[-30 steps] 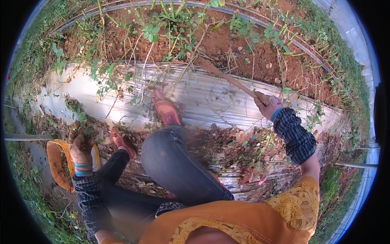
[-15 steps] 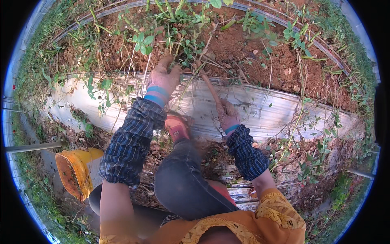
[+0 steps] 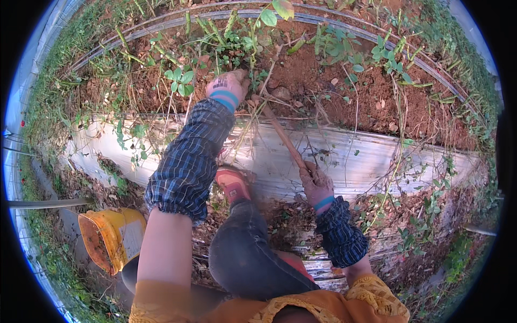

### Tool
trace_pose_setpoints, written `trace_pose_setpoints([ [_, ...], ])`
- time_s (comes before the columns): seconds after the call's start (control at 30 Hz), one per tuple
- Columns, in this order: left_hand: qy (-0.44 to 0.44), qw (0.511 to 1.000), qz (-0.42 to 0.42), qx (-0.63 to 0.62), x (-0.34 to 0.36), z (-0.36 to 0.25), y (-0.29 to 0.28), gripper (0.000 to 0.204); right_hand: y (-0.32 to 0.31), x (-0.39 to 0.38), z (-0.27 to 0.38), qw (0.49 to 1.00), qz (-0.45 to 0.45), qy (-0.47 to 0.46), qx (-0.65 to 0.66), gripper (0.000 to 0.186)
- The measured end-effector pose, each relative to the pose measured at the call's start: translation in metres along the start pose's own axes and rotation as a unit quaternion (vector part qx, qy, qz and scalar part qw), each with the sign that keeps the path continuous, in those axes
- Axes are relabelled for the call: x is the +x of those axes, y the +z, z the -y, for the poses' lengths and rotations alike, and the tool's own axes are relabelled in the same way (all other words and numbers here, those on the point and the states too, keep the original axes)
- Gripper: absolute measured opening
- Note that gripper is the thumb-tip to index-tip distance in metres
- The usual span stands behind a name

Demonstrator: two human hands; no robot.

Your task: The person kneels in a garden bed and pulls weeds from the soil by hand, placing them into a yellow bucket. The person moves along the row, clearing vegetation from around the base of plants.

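Note:
My left hand (image 3: 228,85), in a dirty pale glove, is curled down among leafy stems (image 3: 247,54) at the reddish soil (image 3: 371,107); what its fingers hold is hidden. My right hand (image 3: 315,184), gloved and muddy, is closed round a wooden handle (image 3: 285,137) that runs up over pale plastic sheeting (image 3: 366,167) into roots and stems near my left hand. The tool's far end is hard to make out among them. My foot in a red shoe (image 3: 233,183) rests below the handle.
A dirty yellow bucket (image 3: 107,237) lies at lower left near a metal bar (image 3: 51,203). Thin pipes (image 3: 344,29) run along the back of the planted bed. Dead leaves, trailing stems and crumpled plastic lie underfoot.
My left hand has moved from beside the bucket up into the plants and slightly further in. My right hand has come down and inward, still on the handle.

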State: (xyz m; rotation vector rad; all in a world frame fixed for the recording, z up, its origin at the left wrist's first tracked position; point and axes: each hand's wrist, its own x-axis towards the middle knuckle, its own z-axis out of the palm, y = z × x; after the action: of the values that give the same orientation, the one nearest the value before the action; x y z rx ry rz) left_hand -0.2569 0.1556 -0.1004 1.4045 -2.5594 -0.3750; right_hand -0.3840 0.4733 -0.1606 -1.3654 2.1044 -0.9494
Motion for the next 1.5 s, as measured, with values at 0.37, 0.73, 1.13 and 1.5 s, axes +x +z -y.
trace_pose_setpoints([
  [0.37, -0.142, 0.942, -0.096, -0.289, -0.034, 0.008, 0.001, 0.024, 0.067, 0.063, -0.011, 0.999, -0.051, 0.015, 0.004, 0.027],
  [0.73, -0.220, 0.745, -0.151, -0.612, -0.089, -0.034, -0.059, 0.014, 0.062, 0.071, 0.022, 0.995, 0.010, 0.097, -0.022, 0.034],
  [1.13, -0.159, 0.598, -0.293, -0.729, -0.274, 0.079, -0.195, 0.023, 0.032, 0.016, 0.192, 0.942, -0.023, -0.288, 0.174, 0.024],
  [1.5, -0.263, 0.590, -0.181, -0.741, -0.285, 0.196, -0.153, 0.022, 0.099, 0.282, 0.207, 0.975, -0.154, 0.152, -0.045, 0.045],
])
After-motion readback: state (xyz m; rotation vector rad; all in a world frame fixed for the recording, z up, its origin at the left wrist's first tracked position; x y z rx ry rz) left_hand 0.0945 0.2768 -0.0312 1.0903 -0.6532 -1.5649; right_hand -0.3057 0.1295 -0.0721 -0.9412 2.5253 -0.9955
